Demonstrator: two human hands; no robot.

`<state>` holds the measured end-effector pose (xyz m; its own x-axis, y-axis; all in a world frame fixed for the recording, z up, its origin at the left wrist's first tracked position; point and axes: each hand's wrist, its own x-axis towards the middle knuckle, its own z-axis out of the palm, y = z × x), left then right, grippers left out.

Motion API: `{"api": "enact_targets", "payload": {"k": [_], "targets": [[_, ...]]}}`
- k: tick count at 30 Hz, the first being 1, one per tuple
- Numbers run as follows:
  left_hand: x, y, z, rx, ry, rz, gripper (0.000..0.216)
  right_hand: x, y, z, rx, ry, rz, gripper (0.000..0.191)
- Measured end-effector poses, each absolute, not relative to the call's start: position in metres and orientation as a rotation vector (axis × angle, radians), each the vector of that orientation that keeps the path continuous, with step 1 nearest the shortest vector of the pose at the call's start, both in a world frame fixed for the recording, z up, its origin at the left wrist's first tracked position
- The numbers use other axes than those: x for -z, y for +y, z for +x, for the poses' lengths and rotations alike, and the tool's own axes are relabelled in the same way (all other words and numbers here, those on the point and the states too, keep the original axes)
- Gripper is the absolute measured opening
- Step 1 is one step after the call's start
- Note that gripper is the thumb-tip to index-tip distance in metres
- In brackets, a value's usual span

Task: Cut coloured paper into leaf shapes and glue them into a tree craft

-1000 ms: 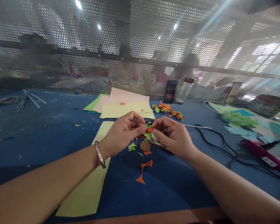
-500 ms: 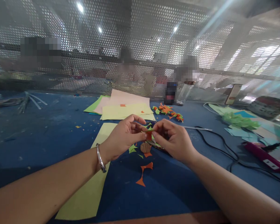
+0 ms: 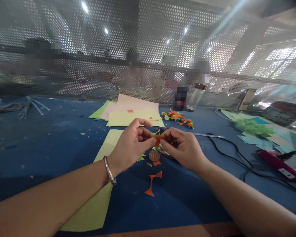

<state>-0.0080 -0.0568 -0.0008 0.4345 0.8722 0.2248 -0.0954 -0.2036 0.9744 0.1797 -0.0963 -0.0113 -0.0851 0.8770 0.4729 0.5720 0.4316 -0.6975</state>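
My left hand (image 3: 130, 144) and my right hand (image 3: 182, 146) meet above the blue table (image 3: 51, 141), each pinching one side of a small orange paper piece (image 3: 158, 140) with a bit of green on it. A silver bangle (image 3: 110, 170) sits on my left wrist. Under the hands lie green and orange paper scraps (image 3: 151, 184), a small brown disc (image 3: 154, 155) and a dark tool mostly hidden by my right hand.
A pale yellow sheet (image 3: 98, 197) lies under my left forearm. Stacked coloured sheets (image 3: 130, 113) and a pile of small orange-green paper shapes (image 3: 179, 118) lie beyond. Black cables (image 3: 227, 148), a pink device (image 3: 278, 163) and green paper (image 3: 254, 126) are on the right. A perforated metal screen (image 3: 148, 59) closes the back.
Both hands have dropped slightly toward the table and closed in together on the orange piece, which has turned a little between the fingertips.
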Motion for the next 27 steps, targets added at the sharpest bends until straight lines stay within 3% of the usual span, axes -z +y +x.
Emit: {"api": "enact_targets", "payload": {"k": [7, 14, 27], "targets": [[-0.002, -0.066, -0.002, -0.995, 0.762, 1.215, 0.045, 0.015, -0.095, 0.179, -0.371, -1.760, -1.240, 0.007], [0.001, -0.060, -0.006, -1.031, 0.820, 1.427, 0.046, 0.012, -0.098, 0.177, -0.348, -1.788, -1.216, 0.011], [0.001, -0.048, -0.016, -0.962, 0.659, 1.992, 0.004, 0.010, -0.094, 0.184, -0.731, -1.604, -1.246, 0.025]]}}
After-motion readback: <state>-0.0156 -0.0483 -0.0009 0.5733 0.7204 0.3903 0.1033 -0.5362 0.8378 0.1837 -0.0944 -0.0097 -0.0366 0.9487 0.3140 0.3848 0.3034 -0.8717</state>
